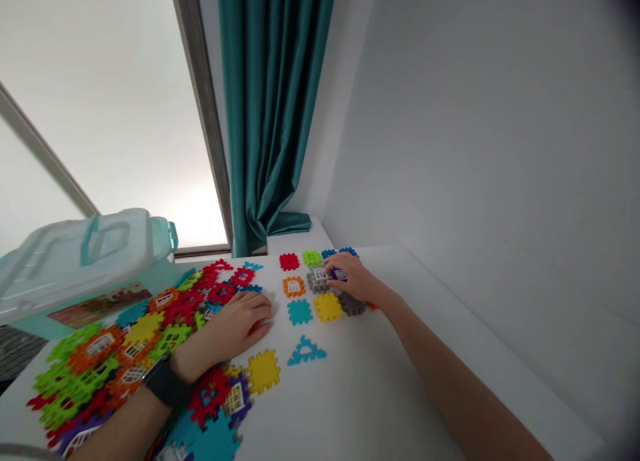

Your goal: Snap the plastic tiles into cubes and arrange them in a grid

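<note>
No text or number can be read; the label (100, 305) on the plastic box (163, 240) is too unclear.

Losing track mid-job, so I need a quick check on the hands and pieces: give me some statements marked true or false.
1. The right hand holds a purple piece. True.
2. The left hand lies among the gray pieces. False: it rests at the edge of the colorful heap.
3. The blue triangular piece is nearer the camera than the red square. True.
4. The storage box has its lid off. False: the lid is on.
</note>
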Action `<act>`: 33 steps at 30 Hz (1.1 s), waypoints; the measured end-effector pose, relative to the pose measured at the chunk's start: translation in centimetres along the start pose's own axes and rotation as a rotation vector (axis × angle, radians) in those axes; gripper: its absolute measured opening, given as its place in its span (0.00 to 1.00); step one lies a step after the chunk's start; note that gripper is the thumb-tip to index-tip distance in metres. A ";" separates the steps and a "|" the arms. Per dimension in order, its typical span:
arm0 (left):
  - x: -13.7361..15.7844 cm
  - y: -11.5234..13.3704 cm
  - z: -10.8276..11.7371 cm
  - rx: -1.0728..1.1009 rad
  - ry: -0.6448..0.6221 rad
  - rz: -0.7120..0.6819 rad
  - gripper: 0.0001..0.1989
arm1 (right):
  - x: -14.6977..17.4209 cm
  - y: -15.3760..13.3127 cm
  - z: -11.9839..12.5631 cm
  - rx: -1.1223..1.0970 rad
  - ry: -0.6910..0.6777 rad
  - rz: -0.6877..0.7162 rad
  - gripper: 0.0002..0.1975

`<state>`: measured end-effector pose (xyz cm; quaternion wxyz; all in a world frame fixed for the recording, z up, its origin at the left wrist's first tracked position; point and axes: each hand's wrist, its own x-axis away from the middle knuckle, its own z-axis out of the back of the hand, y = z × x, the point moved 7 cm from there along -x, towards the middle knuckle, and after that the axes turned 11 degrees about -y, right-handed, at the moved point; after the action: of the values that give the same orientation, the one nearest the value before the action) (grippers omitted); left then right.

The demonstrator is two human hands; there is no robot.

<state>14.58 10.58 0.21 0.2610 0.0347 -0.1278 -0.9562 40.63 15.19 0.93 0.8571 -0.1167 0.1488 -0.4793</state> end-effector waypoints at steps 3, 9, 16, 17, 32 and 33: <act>0.0 0.0 -0.2 -0.004 -0.020 0.015 0.10 | -0.4 0.4 -0.3 -0.008 -0.019 0.005 0.09; 0.0 0.0 -0.2 -0.009 -0.027 0.031 0.09 | -0.9 0.2 -0.6 -0.025 -0.066 0.037 0.08; 0.1 -0.2 -0.4 -0.022 -0.006 0.019 0.09 | -0.9 0.0 -0.9 -0.031 -0.093 0.049 0.07; 0.1 -0.2 -0.4 -0.025 -0.003 0.016 0.09 | -0.9 0.0 -1.0 -0.031 -0.095 0.048 0.07; 0.2 -0.7 -0.9 -0.044 0.009 0.015 0.08 | -0.8 -0.4 -0.9 -0.045 -0.136 0.042 0.07; 0.2 -0.7 -0.9 -0.045 0.008 0.016 0.08 | -0.8 -0.4 -0.9 -0.045 -0.138 0.041 0.08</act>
<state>14.22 10.84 -0.83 0.2698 0.0319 -0.1055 -0.9566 39.59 15.66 0.30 0.8722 -0.1653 0.1026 -0.4488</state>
